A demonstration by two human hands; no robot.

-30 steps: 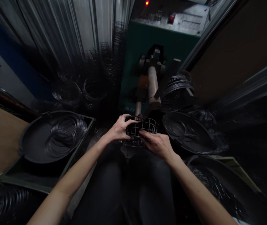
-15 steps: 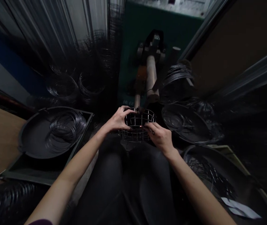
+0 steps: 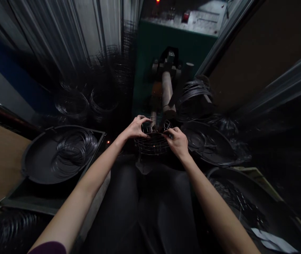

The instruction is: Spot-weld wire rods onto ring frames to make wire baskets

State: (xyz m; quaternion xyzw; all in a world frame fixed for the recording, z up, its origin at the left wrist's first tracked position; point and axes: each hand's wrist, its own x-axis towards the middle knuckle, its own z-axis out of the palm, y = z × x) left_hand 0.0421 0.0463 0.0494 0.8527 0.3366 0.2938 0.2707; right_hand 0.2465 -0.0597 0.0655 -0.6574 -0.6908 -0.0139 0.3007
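Between my hands is a round wire basket (image 3: 154, 148), a cage of thin metal wires, at the lower tip of a machine's electrode arms (image 3: 167, 90). My left hand (image 3: 135, 127) grips the basket's left side, thumb and fingers curved around its wires. On the right side, my right hand (image 3: 177, 141) is closed in a pinch at the rim, the fingertips on the wire there. A small orange spark glows on the front of the basket. The contact of the electrode with the wires is partly hidden by the hands and is dark.
A black tray (image 3: 39, 158) of wire rings stands at left. At right are another tray (image 3: 229, 155) with rings and a bin (image 3: 269, 197) with short wires and white paper (image 3: 273, 241). The green machine body (image 3: 150, 46) rises ahead; wire hoops (image 3: 196, 91) hang beside its arm.
The basket has tipped and moved slightly up between my hands, and my right hand has shifted up and left. The view has tilted up, showing more of the machine's top. Sparks have appeared.
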